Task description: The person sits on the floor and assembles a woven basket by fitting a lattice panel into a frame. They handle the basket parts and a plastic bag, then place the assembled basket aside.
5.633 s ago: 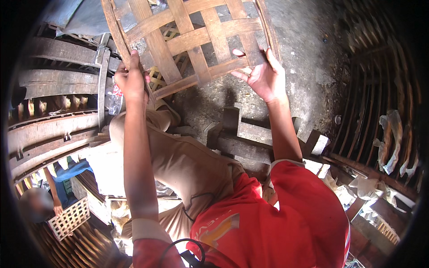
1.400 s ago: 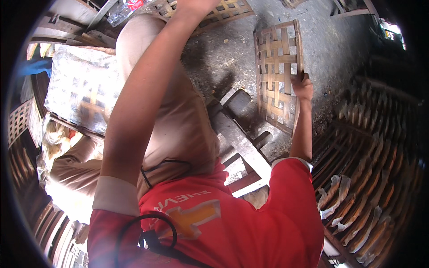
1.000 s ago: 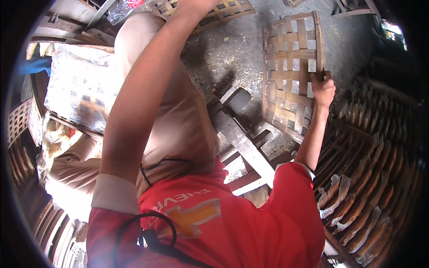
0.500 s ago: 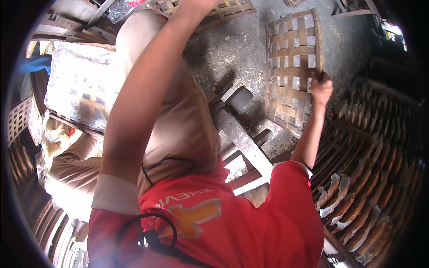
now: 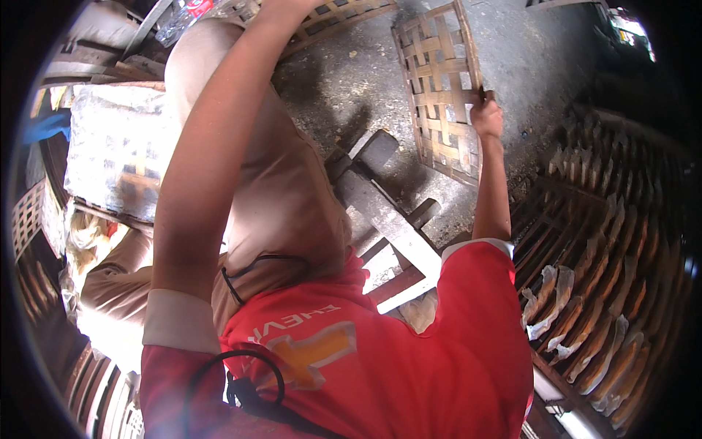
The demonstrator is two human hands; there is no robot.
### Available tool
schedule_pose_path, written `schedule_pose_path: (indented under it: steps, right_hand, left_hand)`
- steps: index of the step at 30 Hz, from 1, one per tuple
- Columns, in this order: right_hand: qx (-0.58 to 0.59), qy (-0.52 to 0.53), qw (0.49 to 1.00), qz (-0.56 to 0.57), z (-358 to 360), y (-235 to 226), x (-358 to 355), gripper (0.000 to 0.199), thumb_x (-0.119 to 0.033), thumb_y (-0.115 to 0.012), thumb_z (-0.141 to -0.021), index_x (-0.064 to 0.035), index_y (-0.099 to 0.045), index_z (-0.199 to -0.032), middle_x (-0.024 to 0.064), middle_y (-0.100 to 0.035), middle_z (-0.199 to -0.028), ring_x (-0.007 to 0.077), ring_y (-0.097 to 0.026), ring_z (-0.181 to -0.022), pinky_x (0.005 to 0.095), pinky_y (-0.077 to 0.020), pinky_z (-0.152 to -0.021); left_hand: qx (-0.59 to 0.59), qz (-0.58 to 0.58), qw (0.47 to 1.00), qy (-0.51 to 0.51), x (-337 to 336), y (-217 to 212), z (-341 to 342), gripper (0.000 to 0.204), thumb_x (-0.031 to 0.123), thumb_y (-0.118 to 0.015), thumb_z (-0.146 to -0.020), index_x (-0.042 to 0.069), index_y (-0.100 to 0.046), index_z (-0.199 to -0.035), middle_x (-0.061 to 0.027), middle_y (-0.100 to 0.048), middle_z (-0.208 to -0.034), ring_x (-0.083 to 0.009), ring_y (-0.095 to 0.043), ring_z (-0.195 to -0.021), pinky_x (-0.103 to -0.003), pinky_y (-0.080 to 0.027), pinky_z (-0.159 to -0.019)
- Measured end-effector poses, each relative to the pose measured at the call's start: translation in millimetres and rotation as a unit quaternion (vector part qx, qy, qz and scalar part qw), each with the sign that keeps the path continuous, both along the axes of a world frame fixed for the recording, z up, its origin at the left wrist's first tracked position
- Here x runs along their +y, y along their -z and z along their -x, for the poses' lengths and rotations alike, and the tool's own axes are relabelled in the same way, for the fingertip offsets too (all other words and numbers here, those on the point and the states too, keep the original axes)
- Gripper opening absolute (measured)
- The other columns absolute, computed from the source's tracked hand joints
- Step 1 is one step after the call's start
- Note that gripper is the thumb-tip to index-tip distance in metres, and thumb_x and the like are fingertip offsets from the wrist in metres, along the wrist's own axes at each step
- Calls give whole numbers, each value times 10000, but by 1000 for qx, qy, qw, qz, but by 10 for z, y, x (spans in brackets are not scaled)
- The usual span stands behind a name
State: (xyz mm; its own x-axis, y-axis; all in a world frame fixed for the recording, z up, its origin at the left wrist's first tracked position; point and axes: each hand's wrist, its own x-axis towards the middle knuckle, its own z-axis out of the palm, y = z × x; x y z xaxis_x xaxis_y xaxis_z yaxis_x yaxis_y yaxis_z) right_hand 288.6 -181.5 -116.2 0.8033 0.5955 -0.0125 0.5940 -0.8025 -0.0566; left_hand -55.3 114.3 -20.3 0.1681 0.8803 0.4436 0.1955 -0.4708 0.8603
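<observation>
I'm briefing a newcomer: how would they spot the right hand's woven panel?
Look across the grey floor, up and right of centre. There is the framed brown lattice panel, its edge gripped by the right hand, unlike the similar panel beside the left forearm.

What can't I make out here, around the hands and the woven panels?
All in the head view:
- Left hand: beyond the top edge; only the forearm shows.
- Right hand: its fingertips, hidden at the held woven panel's edge.
- Second woven panel: cut off by the top edge, partly covered by the left forearm.
- Plastic-covered surface: washed out by glare.
- Rack's far end: lost in shadow.
</observation>
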Motion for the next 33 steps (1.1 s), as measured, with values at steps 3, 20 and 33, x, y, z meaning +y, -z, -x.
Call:
schedule_pose_path:
  steps: [3,20,33]
  right_hand:
    - [26,-48,998,10,-147,-4,-97,360,-362,-632,-958,-124,-595,-1225,261,-701,-1124,494,-632,-1109,560,-513,-929]
    - [-2,57,998,-15,-119,182,-92,381,-328,-699,-862,-147,-650,-1194,251,-711,-1112,437,-674,-1090,524,-536,-934]
    - [47,-16,999,12,-287,-515,-290,417,-346,-797,-795,-100,-700,-1117,178,-752,-1043,381,-724,-1001,456,-564,-861]
  left_hand:
    - [30,58,998,8,-81,-144,-40,268,93,-627,-810,42,-682,-1068,-194,-737,-876,-327,-722,-857,-417,-544,-814]
    - [35,36,998,29,-126,-160,4,249,77,-608,-810,10,-693,-1034,-200,-728,-805,-293,-719,-782,-419,-548,-740]
    - [-12,62,997,53,-100,-150,-6,192,59,-602,-849,7,-666,-1023,-137,-699,-779,-218,-665,-719,-381,-517,-669]
